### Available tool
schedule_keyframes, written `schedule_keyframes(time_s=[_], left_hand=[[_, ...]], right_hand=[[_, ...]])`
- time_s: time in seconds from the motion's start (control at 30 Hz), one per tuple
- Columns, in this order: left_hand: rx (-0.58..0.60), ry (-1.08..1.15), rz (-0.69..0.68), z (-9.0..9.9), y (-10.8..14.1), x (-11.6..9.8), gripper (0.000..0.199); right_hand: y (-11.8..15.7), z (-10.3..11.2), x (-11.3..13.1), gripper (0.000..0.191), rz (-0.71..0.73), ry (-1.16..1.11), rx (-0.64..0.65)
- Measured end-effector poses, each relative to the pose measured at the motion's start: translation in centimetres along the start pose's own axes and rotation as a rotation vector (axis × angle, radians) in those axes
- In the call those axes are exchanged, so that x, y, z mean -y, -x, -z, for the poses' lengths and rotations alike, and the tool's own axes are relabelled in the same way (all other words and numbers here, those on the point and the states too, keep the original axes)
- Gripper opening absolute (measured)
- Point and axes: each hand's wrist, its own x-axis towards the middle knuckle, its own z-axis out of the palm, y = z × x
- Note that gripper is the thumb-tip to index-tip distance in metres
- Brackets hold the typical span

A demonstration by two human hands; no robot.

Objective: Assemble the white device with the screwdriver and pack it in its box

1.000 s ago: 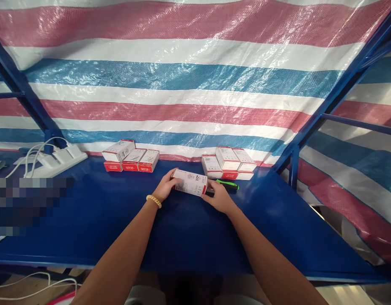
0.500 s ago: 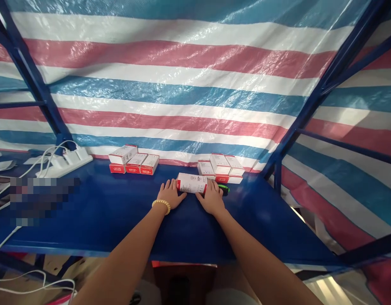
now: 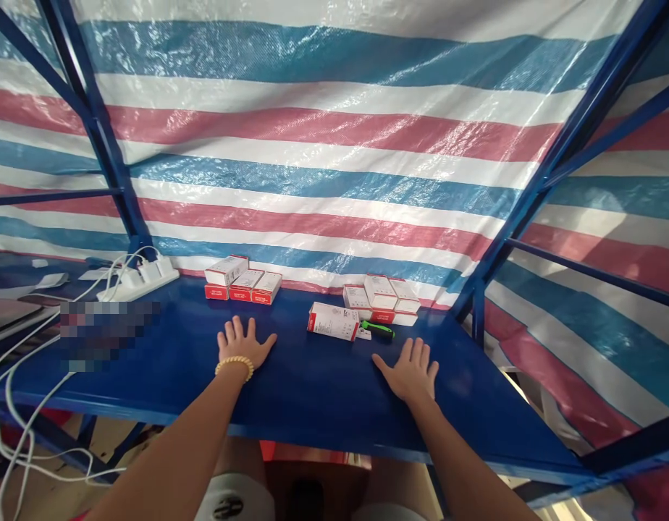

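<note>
A red and white box (image 3: 333,321) lies on the blue table (image 3: 313,387), between my hands and beyond them. Its right end has an opened white flap, beside a green and black tool (image 3: 378,329) whose kind I cannot tell. My left hand (image 3: 243,346), with a yellow coiled band at the wrist, is spread palm down to the left of the box, holding nothing. To the right, my right hand (image 3: 411,367) is also palm down with fingers apart, nearest to the green and black tool but not touching it.
Several red and white boxes (image 3: 242,281) stand at the back left, and another group (image 3: 382,297) at the back right. A white power strip (image 3: 142,278) with cables sits at far left. Blue metal posts (image 3: 535,195) and a striped tarp (image 3: 324,159) enclose the table.
Both hands have let go of the box and moved apart, left hand to the left and right hand to the right. The box stays on the table, and the green and black tool shows more fully.
</note>
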Motion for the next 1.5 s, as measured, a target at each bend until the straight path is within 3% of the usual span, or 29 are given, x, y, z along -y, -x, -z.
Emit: schedule_keyframes(time_s=[0.1,0.2,0.4,0.67,0.87,1.23,1.4,1.5], left_hand=[[-0.03,-0.055,0.122,0.8,-0.8,4.2,0.09],[-0.024,-0.066,0.139,1.1,-1.3,6.9,0.089],[0.022,-0.077,0.134,1.4,-0.8,7.8,0.084],[-0.002,-0.109,0.101,1.1,0.8,8.4,0.082],[-0.136,-0.146,0.104,1.2,1.3,7.8,0.086],[0.006,-0.102,0.122,2.3,1.0,7.5,0.088],[-0.016,-0.107,0.121,2.2,1.0,7.4,0.09],[-0.089,-0.124,0.118,2.1,1.3,7.2,0.093]], right_hand=[[0.0,0.9,-3.8,0.106,-0.118,0.044,-0.02],[0.4,1.7,-7.3,0.1,-0.168,0.087,0.006],[2.0,2.5,-10.6,0.086,-0.2,0.141,0.103],[2.6,2.5,-10.7,0.083,-0.193,0.15,0.091],[2.7,2.5,-10.2,0.084,-0.215,0.153,-0.013],[2.6,3.0,-9.9,0.081,-0.222,0.13,0.037],[2.6,3.0,-9.9,0.081,-0.217,0.129,0.029],[2.6,2.9,-9.9,0.08,-0.22,0.126,0.028]])
